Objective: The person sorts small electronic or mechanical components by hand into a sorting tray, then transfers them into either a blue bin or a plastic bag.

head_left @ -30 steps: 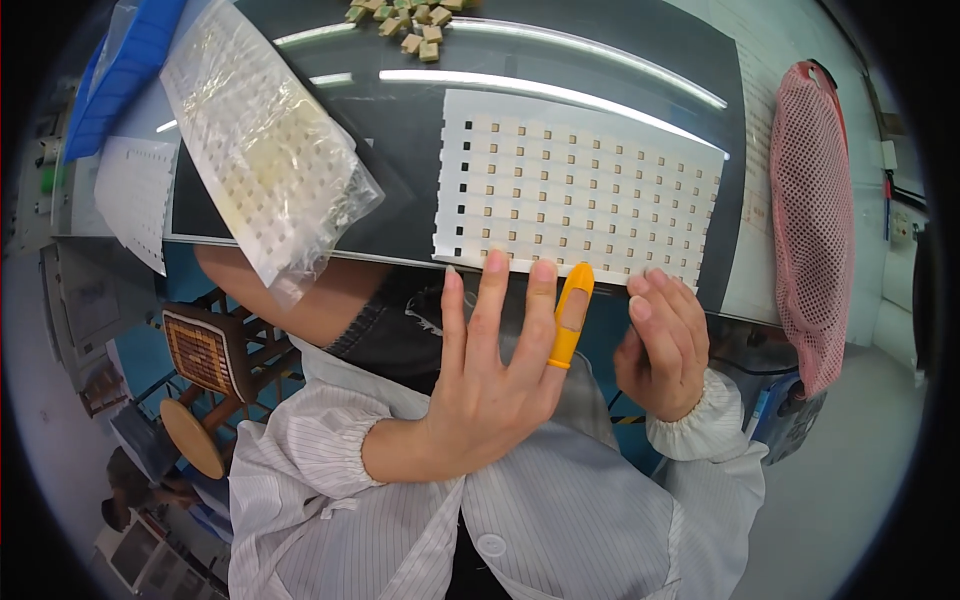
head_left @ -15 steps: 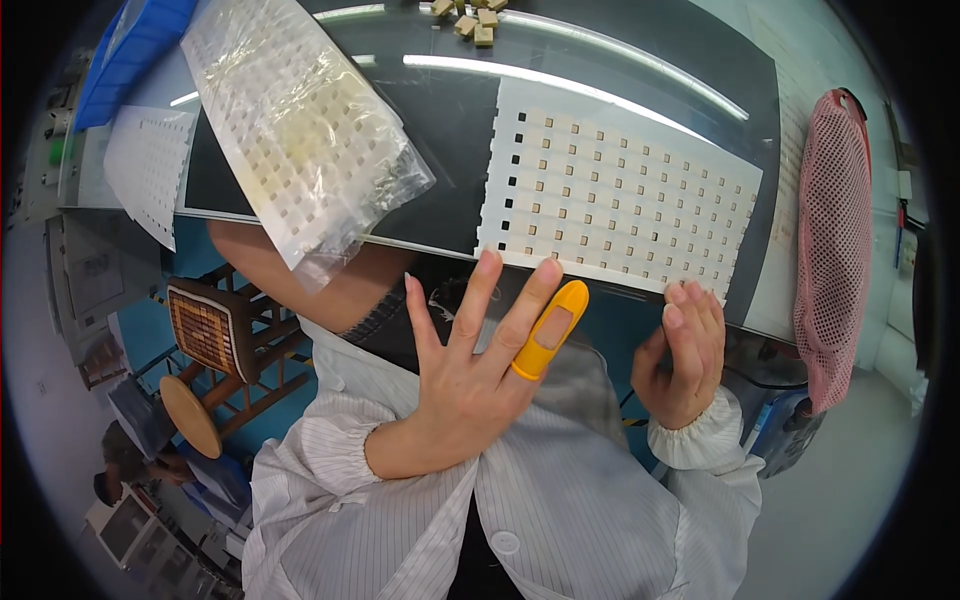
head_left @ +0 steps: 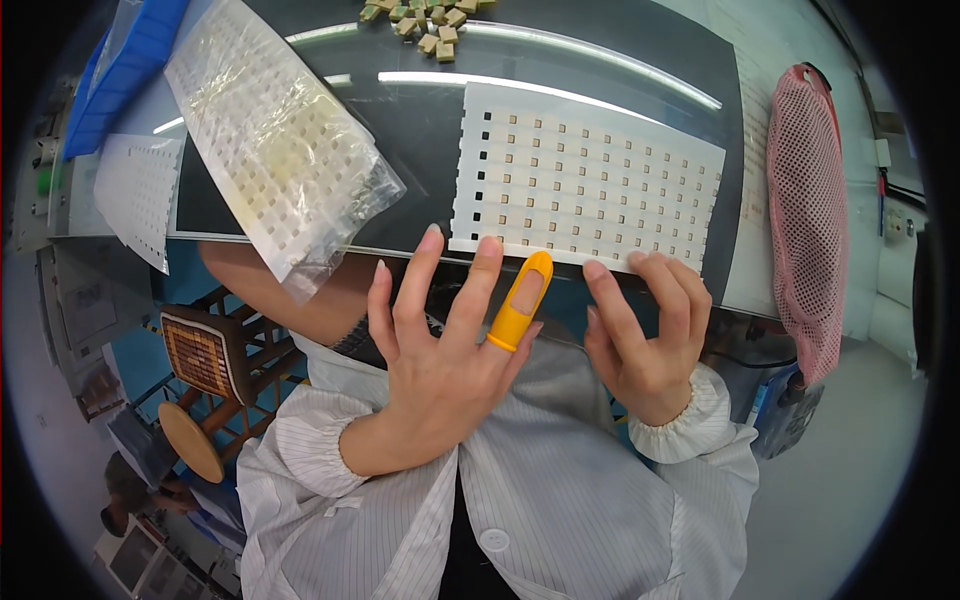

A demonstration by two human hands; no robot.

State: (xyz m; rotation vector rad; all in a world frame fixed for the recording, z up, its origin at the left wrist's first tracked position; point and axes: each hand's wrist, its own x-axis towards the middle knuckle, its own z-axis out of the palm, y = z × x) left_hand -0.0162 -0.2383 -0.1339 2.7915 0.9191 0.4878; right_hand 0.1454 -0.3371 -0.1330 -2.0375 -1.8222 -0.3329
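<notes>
A white sheet [head_left: 495, 180] with rows of small square windows lies at the table's near edge. Most windows show beige, while the leftmost column looks black. My left hand [head_left: 435, 380] is spread, its middle fingertip at the sheet's near edge and its index finger in a yellow finger cot [head_left: 524, 300] with an opening in its side. To its right, my right hand [head_left: 650, 370] has its fingers apart and bent, with several fingertips at the same edge. Neither hand holds anything that I can see; whether the fingertips press on the sheet is hard to tell.
Left of the sheet, a clear plastic bag [head_left: 385, 190] with similar sheets overhangs the dark tabletop [head_left: 420, 130]. Small beige blocks [head_left: 445, 50] lie at the far side. A blue bin [head_left: 115, 85] stands far left, a pink mesh bag [head_left: 805, 200] at right. Stools [head_left: 190, 440] are lower left.
My right hand has moved left along the sheet's near edge, and its fingers have spread. The left hand stays spread by the edge. The whole view has shifted slightly.
</notes>
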